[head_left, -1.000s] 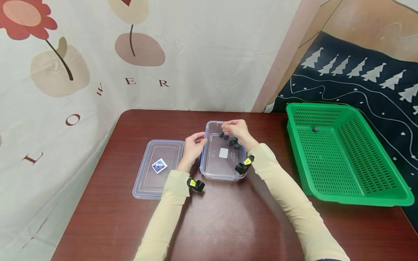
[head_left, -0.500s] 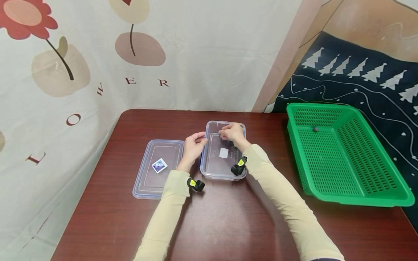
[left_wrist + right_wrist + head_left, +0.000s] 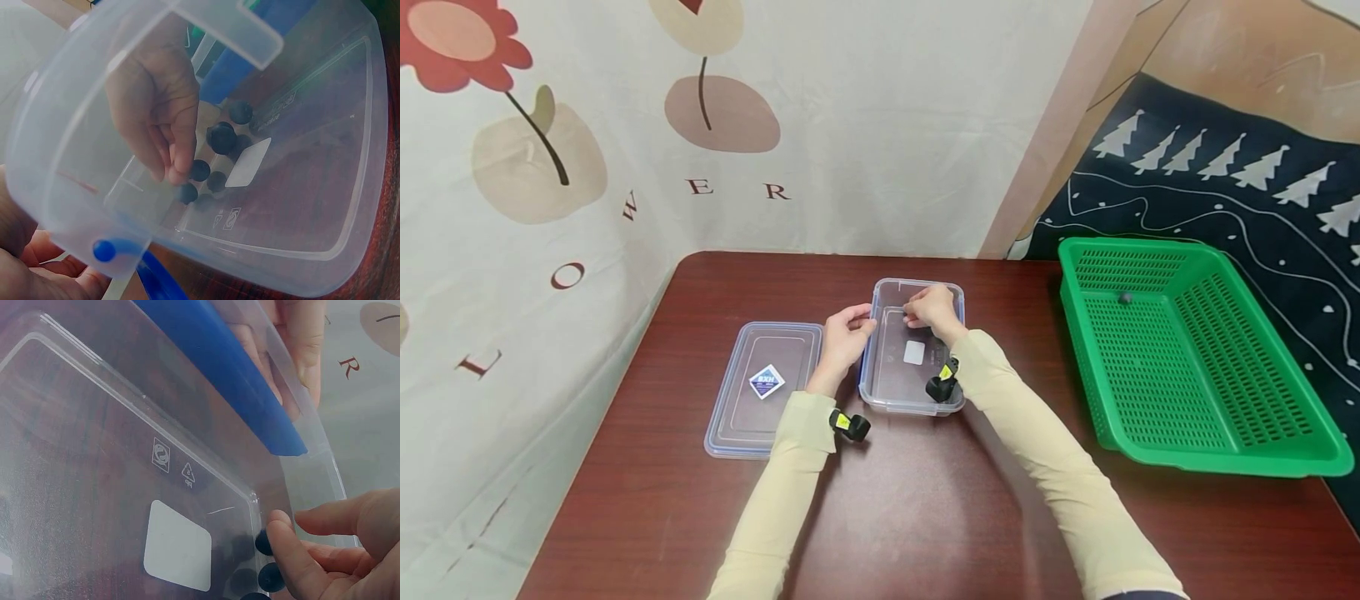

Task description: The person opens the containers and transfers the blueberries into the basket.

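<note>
Red-brown table (image 3: 940,517) spanned the lower frame. Lid (image 3: 763,417) lay flat, left of centre. Left hand (image 3: 844,340) was at the left wall of the clear container (image 3: 889,385), mid-frame — couldn't tell if gripping. Dark balls (image 3: 221,137) lay inside it, centre of left wrist view. Right hand (image 3: 935,307) was down by them — couldn't tell if pinching one. Green basket (image 3: 1183,367) sat right, small dark object (image 3: 1125,297) inside.

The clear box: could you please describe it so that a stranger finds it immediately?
On the brown table, look left of the green basket. Between it and the flat lid stands the clear box; unlike them, it contains several dark balls.
</note>
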`<state>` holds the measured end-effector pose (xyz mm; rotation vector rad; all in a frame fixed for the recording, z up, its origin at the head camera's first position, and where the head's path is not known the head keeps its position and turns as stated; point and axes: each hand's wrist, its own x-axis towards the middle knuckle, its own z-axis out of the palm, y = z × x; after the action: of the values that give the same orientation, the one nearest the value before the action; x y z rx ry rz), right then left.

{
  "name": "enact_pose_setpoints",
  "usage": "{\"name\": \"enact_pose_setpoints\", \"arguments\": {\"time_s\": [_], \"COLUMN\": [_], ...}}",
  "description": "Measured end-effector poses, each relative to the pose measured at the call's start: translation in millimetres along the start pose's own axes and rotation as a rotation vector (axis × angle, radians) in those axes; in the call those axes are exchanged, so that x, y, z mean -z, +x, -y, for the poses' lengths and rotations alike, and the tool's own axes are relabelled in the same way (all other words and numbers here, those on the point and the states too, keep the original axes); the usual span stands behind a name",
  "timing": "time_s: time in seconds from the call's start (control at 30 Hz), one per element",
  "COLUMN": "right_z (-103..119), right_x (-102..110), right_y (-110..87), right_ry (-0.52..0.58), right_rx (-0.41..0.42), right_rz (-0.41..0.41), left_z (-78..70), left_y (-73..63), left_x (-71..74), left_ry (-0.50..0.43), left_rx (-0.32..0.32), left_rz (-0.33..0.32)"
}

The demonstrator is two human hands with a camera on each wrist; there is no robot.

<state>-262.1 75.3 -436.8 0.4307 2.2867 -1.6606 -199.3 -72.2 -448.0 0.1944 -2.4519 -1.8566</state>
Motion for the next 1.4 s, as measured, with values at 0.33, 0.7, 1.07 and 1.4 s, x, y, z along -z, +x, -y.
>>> {"name": "enact_pose_setpoints", "arguments": {"time_s": [0.33,0.7,1.07,1.4], "right_z": [0.4,-1.9,-3.5,4.1], "right_x": [-6.7,-17.2,-19.2,-14.0], "right_y": [5.1,6.7,6.7,1.5], "right_ry": [-0.150,-0.340,-0.412,-0.340], "right_rx": [-0.015,0.083,0.113,0.092], "right_rz": [0.007,-0.019,-0.037,0.000], "left_z": [0.9,2.6,3.1,1.4], "left_y": [1.2,2.5,2.9,2.7], "left_x": [-1.0,-1.2,-1.1,-0.5], "left_ry": [-0.002,-0.014,-0.017,-0.019], "left_rx": [-0.018,-0.036,-0.037,-0.041], "left_rz": [-0.007,-0.004,-0.006,-0.004]}}
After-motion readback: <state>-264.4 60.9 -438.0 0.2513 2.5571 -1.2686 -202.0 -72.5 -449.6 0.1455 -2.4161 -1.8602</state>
